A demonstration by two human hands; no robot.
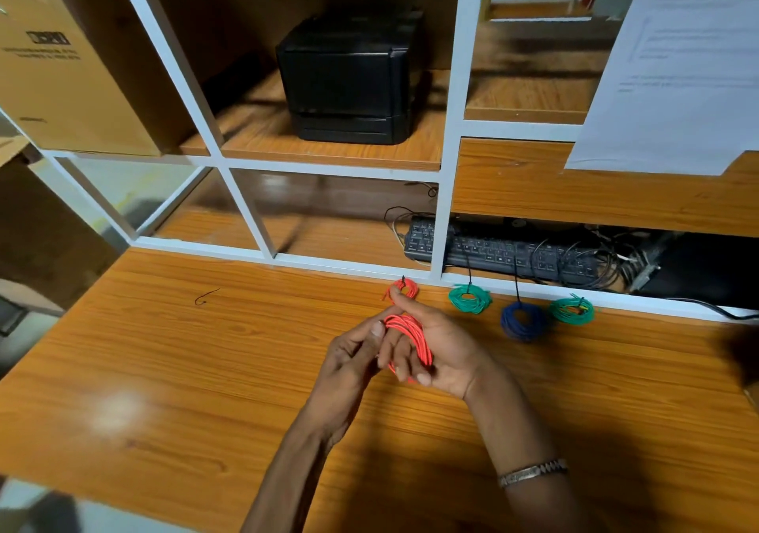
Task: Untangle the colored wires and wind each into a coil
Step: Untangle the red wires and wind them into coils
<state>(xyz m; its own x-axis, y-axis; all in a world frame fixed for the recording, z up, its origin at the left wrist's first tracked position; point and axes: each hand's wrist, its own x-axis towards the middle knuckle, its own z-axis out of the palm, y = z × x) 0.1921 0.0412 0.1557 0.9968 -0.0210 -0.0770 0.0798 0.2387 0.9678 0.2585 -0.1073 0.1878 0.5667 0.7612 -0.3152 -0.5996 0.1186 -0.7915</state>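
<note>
A red wire [412, 337] is wound in loops around the fingers of my right hand [439, 350], above the middle of the wooden table [164, 368]. My left hand [353, 352] pinches the wire's loops at their upper left end with thumb and fingertips. Finished coils lie along the table's far edge: a small red coil [404, 288] just behind my right fingertips, a green coil [470, 298], a dark blue coil [522, 321] and a second green coil [573, 310]. The coils carry thin black ties.
A short black tie [206, 296] lies on the table at the left. A white-framed shelf unit [449, 130] rises behind the table, holding a black printer [349, 77], a keyboard [513, 253] with tangled cables, and a cardboard box [70, 64]. A paper sheet [673, 72] hangs at right.
</note>
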